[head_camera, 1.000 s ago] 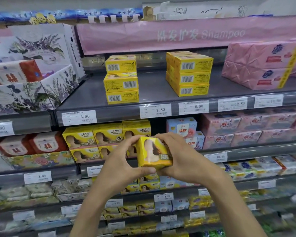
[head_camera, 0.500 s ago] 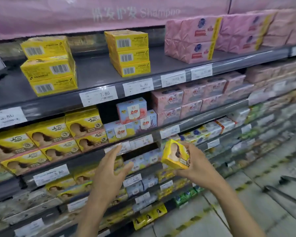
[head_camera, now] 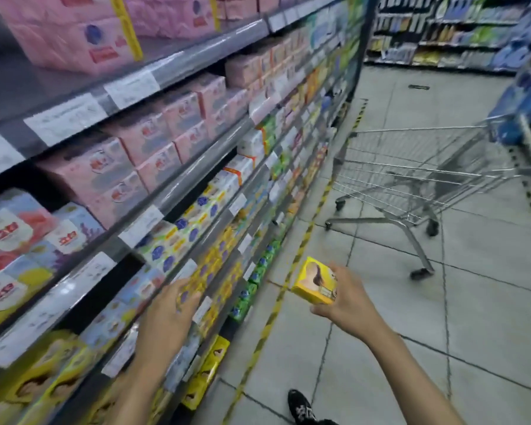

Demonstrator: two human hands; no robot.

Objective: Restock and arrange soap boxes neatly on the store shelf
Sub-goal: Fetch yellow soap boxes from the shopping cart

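Your right hand (head_camera: 347, 302) grips a yellow soap box (head_camera: 314, 283), fingers and thumb curled round it. The box is held tilted in the air above the tiled floor (head_camera: 442, 332), apart from the shelf unit (head_camera: 209, 52) on your left. Your left hand (head_camera: 166, 317) holds nothing, its fingers loosely extended before a lower shelf edge; blur hides whether the fingertips touch the small boxes there. Pink soap boxes (head_camera: 129, 167) fill the upper tiers. A wire shopping cart (head_camera: 411, 167) stands in the aisle beyond the held box. A yellow-and-black striped line (head_camera: 276, 305) follows the shelf base, and a black shoe (head_camera: 301, 406) shows at the bottom edge.
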